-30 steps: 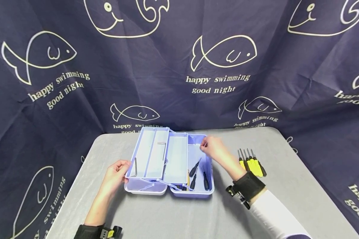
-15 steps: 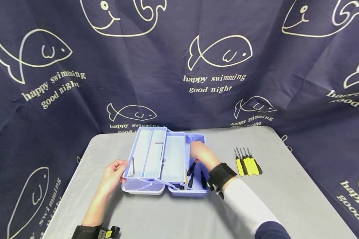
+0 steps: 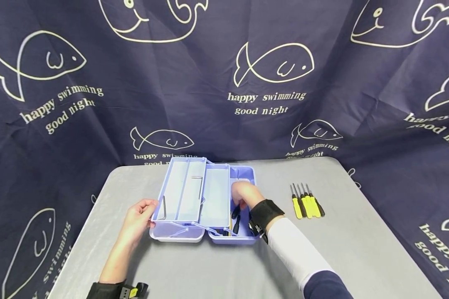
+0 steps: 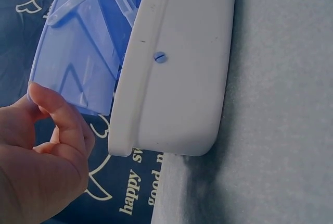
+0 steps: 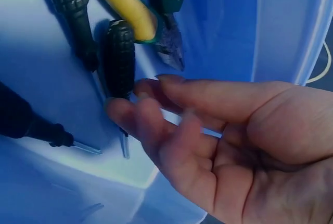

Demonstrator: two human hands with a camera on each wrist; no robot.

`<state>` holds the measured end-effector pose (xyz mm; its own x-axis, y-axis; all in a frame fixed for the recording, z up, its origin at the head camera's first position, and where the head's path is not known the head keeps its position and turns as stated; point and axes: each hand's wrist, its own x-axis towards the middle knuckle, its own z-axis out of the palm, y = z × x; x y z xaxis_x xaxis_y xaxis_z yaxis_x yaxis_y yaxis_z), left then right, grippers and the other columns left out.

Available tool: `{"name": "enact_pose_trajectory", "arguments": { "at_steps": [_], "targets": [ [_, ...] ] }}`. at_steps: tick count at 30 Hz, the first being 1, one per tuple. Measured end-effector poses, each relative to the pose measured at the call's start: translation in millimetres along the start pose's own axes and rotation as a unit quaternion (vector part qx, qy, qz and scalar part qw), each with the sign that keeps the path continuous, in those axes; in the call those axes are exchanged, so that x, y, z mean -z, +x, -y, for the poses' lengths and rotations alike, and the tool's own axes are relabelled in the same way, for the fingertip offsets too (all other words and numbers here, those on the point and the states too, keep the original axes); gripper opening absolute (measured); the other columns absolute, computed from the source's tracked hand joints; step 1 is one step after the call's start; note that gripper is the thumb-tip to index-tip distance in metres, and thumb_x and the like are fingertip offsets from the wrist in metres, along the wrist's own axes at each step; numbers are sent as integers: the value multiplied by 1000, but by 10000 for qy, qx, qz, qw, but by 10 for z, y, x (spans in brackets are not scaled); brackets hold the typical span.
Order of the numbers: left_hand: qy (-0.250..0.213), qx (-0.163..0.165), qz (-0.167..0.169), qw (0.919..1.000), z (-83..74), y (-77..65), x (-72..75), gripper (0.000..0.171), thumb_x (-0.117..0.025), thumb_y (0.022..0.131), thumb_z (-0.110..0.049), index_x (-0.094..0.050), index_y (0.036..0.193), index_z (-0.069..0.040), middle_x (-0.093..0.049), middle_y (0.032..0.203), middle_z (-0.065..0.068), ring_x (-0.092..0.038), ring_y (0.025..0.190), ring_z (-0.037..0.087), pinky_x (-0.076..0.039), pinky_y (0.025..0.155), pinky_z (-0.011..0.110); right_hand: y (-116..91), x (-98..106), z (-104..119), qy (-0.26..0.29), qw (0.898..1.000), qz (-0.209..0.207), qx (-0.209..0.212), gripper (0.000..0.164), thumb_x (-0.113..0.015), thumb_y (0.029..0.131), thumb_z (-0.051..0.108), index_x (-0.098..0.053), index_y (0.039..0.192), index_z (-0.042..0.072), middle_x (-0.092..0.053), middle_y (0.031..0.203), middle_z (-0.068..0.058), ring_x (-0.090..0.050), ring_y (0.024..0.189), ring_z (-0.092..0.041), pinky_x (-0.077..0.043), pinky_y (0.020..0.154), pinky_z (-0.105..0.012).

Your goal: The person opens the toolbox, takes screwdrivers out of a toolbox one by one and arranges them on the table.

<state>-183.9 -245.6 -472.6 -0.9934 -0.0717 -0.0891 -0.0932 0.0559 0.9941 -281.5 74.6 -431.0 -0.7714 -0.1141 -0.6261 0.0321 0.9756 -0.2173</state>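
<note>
Right hand (image 5: pixel 231 166) inside blue plastic toolbox (image 3: pixel 235 241), at black ribbed-handled screwdriver (image 5: pixel 119 57); whether pinching, cannot tell. Yellow-and-green-handled pliers (image 5: pixel 122 2) and second black-handled screwdriver (image 5: pixel 70 15) crowd it. Fingers bent. Left hand (image 3: pixel 137 216) pinches corner of pale-blue two-compartment tray (image 3: pixel 175 182).

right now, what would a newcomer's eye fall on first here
Probably the dark blue fish-print curtain, which fills the background. Next comes the opened lilac toolbox on the grey table, with the left hand pinching its upper tray and the right hand inside the box. The bright yellow-and-black screwdrivers on the table to its right likely follow.
</note>
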Motion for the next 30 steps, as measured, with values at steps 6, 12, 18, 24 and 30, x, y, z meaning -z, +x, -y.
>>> {"name": "enact_pose_trajectory", "arguments": {
  "at_steps": [6,12,18,24,30],
  "targets": [
    [-51,-15,54,10000,13,-13,-4,14,-58,107,-11,-63,101,1,-64,70,-6,-53,55,6,-46,47,19,74,-4,-39,243,9986,467,-56,13,-65,95,3,-75,91,-5,-78,90,-16,-78,91,-25,-58,86,-30],
    [-91,-17,32,10000,4,-14,-1,14,-58,107,-11,-62,101,1,-64,70,-5,-52,55,6,-45,47,19,111,-18,-25,485,9983,310,12,12,-67,94,0,-73,89,-8,-77,87,-21,-78,89,-30,-61,78,-32],
    [-48,-12,19,10000,-19,-7,2,15,-58,107,-12,-62,102,2,-64,70,-5,-53,55,6,-46,47,19,90,-11,58,-270,9991,-328,59,9,-74,89,1,-73,81,-2,-76,78,-17,-78,80,-26,-60,67,-29],
    [-5,-20,33,10000,-19,-7,6,16,-58,107,-13,-62,103,2,-64,70,-5,-53,55,6,-46,48,20,37,15,77,-919,9943,-541,37,16,-73,89,4,-73,72,1,-74,69,-11,-74,64,-21,-57,62,-29],
    [-55,10,19,10000,-12,-22,0,14,-58,107,-12,-62,100,0,-64,70,-6,-53,55,6,-46,47,19,56,15,31,-1185,9900,-747,185,13,-65,85,-1,-65,72,2,-65,65,-9,-60,49,-16,-54,52,-24]
  ]
}}
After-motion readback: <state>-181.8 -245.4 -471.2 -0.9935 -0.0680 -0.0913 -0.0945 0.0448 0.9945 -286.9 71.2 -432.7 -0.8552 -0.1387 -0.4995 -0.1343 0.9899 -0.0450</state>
